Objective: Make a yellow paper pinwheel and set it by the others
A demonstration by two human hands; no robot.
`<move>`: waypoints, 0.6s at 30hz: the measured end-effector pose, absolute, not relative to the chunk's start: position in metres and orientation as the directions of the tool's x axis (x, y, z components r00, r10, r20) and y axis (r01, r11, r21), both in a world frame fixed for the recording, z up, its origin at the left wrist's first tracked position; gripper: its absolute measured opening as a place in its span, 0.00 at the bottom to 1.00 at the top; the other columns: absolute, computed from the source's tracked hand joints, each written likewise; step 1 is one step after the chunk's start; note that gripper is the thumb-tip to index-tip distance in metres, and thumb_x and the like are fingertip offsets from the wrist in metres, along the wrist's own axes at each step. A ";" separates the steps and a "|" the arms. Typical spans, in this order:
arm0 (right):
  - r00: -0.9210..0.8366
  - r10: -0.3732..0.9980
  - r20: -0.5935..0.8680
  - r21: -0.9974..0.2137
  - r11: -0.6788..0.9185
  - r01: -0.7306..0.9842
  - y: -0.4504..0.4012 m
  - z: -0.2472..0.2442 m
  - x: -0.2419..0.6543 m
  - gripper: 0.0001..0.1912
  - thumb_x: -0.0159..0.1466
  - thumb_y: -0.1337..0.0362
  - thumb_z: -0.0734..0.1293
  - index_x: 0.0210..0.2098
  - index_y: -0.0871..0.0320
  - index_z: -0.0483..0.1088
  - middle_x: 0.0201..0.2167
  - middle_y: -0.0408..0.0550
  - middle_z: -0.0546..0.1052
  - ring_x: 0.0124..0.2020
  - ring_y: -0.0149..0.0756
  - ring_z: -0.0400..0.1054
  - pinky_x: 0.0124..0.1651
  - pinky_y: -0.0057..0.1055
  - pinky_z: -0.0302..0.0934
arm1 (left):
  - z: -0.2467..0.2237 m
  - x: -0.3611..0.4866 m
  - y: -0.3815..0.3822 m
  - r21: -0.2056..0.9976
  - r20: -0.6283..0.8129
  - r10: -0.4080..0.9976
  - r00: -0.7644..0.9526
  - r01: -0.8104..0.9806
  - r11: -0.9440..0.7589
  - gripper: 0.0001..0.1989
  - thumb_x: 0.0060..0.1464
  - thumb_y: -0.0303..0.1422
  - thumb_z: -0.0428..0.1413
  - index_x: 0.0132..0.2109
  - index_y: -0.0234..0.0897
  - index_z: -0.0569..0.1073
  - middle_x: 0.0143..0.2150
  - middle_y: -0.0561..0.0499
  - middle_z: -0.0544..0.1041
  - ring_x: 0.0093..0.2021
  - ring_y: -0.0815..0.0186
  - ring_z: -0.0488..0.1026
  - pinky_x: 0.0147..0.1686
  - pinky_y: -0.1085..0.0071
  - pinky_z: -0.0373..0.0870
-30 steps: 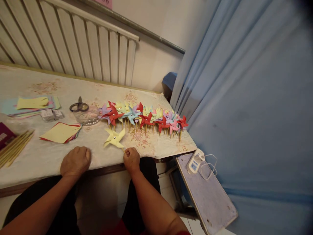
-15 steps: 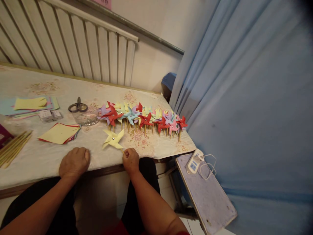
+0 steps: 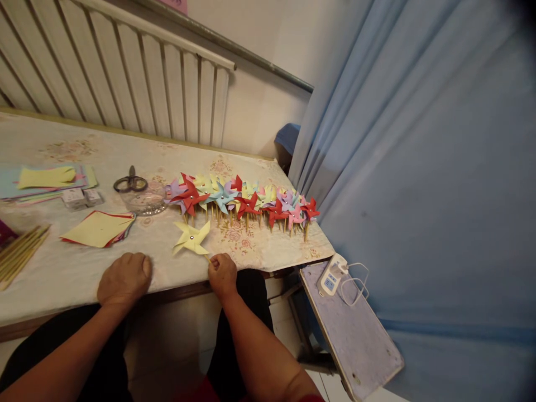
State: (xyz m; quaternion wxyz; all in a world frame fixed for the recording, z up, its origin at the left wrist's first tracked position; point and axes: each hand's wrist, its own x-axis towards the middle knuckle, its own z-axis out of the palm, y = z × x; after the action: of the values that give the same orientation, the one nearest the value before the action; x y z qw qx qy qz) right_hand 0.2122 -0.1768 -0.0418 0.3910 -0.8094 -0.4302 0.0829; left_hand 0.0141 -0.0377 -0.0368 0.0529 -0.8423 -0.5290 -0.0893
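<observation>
My right hand (image 3: 223,274) is closed on the stick of a yellow paper pinwheel (image 3: 191,238), whose blades lie up and to the left of my fingers. My left hand (image 3: 125,277) rests on the near edge of the table, its fingers curled in and no object visible in it. Beyond the left hand lies a stack of square papers (image 3: 97,229), yellow on top. Several finished pinwheels (image 3: 248,205), red, yellow, blue, pink and purple, stand in a row past the yellow one.
Scissors (image 3: 131,181) lie behind a clear dish of pins (image 3: 149,207). Small boxes (image 3: 74,198), coloured paper (image 3: 47,177) and sticks (image 3: 22,254) are at left. A power strip (image 3: 332,277) sits on a stool (image 3: 355,329), beside a blue curtain (image 3: 439,184).
The whole view has shifted very slightly, with things appearing a little further left. Both hands and the yellow pinwheel keep their places on the table.
</observation>
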 end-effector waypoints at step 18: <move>0.612 0.766 0.196 -0.703 -0.326 0.633 -0.177 -0.042 0.212 0.08 0.58 0.75 0.65 0.33 0.57 0.73 0.32 0.44 0.76 0.33 0.33 0.69 0.40 0.28 0.62 | -0.037 0.014 -0.037 0.015 0.211 0.879 0.428 0.897 -0.441 0.22 0.66 0.38 0.37 0.38 0.35 0.73 0.39 0.42 0.74 0.40 0.56 0.71 0.37 0.64 0.60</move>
State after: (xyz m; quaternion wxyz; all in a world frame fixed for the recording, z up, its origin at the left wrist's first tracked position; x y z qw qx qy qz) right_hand 0.2123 -0.1768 -0.0417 0.3881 -0.8097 -0.4318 0.0859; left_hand 0.0140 -0.0366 -0.0372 0.0496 -0.8436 -0.5262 -0.0942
